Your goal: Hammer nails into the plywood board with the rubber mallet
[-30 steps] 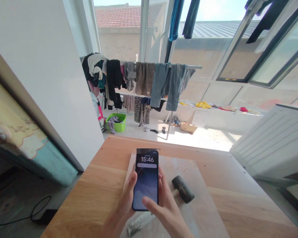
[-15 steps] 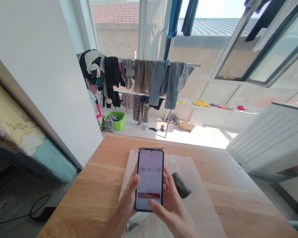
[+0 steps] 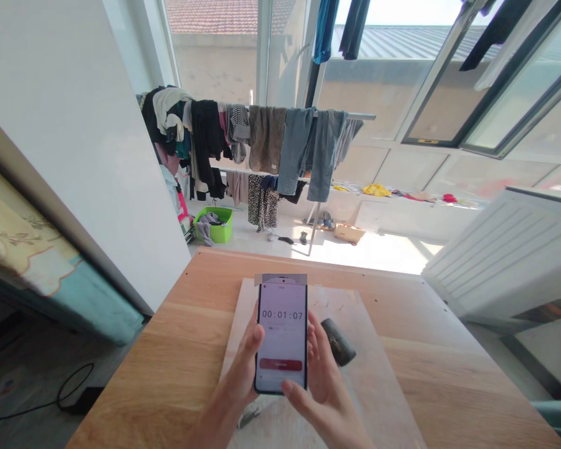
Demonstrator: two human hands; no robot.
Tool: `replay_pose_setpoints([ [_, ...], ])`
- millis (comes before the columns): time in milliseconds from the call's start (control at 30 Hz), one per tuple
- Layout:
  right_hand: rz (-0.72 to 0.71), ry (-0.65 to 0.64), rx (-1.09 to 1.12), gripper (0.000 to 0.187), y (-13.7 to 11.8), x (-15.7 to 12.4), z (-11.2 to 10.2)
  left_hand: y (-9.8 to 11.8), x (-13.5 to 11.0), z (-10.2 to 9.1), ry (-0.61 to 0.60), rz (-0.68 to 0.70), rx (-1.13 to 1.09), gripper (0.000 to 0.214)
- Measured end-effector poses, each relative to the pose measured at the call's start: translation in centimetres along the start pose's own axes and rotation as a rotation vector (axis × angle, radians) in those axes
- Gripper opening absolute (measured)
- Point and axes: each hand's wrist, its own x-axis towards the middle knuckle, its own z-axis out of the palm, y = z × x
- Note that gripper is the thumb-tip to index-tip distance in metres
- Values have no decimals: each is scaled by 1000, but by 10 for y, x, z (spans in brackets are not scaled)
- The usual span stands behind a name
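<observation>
Both of my hands grip an upright smartphone (image 3: 282, 340) above the table. Its screen shows a stopwatch reading 00:01:07 with a red button low down. My left hand (image 3: 240, 368) is closed around the phone's left edge, thumb along the side. My right hand (image 3: 325, 386) wraps the right edge, its thumb at the bottom of the screen. Just right of my right hand, a dark cylindrical object (image 3: 338, 342) lies on a pale board (image 3: 378, 380). Partly hidden under my left hand is a grey and black tool (image 3: 249, 414), whose kind I cannot make out.
The board rests on a wooden table (image 3: 168, 349). Beyond it stand a drying rack with clothes (image 3: 262, 137) and a green basket (image 3: 222, 231). A white panel (image 3: 84, 156) rises on the left; a black cable (image 3: 75, 380) lies on the floor.
The stopwatch reading has gone from 00:00:04 to 00:01:07. The view has shifted slightly; both hands keep their hold on the smartphone.
</observation>
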Motion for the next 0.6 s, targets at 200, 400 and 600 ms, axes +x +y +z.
replay_pose_setpoints([
  [200, -14, 155, -109, 70, 1, 4, -1, -1, 1, -4, 25, -7, 9, 76],
  [400, -76, 311, -249, 44, 0, 6, 3, 8, 0, -1, 34, -37, 48, 77],
  [600, -73, 338, -244, 40, 4, 7, 6, 14, 2, 2, 40, -103, 50, 64],
])
